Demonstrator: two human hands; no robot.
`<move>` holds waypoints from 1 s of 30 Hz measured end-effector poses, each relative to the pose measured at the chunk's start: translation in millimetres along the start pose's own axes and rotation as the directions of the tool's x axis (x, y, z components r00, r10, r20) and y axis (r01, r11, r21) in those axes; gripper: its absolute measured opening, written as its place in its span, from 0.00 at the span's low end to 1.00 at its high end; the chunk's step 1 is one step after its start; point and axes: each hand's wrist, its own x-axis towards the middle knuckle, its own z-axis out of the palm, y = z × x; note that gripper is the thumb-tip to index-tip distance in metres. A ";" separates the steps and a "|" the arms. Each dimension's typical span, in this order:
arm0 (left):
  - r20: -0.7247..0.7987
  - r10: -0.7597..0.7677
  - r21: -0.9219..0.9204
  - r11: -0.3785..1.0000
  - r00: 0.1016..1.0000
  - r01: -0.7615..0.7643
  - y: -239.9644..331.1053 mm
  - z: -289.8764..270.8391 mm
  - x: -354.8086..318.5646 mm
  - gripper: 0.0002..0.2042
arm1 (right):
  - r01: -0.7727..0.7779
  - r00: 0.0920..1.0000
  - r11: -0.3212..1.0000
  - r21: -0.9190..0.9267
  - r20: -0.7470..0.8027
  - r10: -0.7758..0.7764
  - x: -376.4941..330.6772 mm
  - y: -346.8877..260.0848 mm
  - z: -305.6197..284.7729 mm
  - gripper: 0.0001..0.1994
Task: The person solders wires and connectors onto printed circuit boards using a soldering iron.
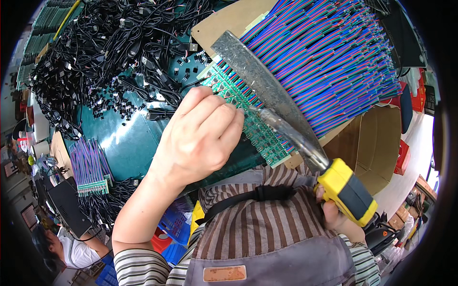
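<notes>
My right hand [334, 217] grips a yellow and black soldering gun [347, 190]. The gun's metal barrel [298, 140] points up and left, and its tip is at the row of wire joints on a green circuit board panel [265, 138]. Over that panel my left hand [198, 136] is closed, its back toward me and fingertips hidden underneath, so what it pinches does not show. Blue, red, green and black wires [329, 62] fan out from the panel to the right. Across them lies a worn grey metal bar [260, 76].
Tangled black USB cables [109, 43] heap at the far left, with small black connectors [117, 105] scattered below on the green mat [129, 152]. Another wired board panel [93, 186] sits left. An open cardboard box [377, 143] stands right. A seated person [76, 248] is at lower left.
</notes>
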 end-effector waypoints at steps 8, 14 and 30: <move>0.011 0.007 0.001 1.000 1.000 -0.007 -1.1 -0.9 -0.2 0.12 | -0.197 0.979 0.979 0.058 -0.035 0.199 -21.2 1.3 -7.6 0.21; 0.023 0.025 0.022 0.999 0.999 -0.025 -1.1 -0.5 0.4 0.12 | -0.201 0.974 0.960 0.198 -0.064 0.217 -15.7 -3.6 -2.4 0.21; -0.023 -0.040 -0.165 0.986 0.999 0.036 -13.4 -1.3 -1.0 0.11 | -0.250 0.963 0.939 0.235 -0.035 0.266 -3.4 -15.8 -4.7 0.17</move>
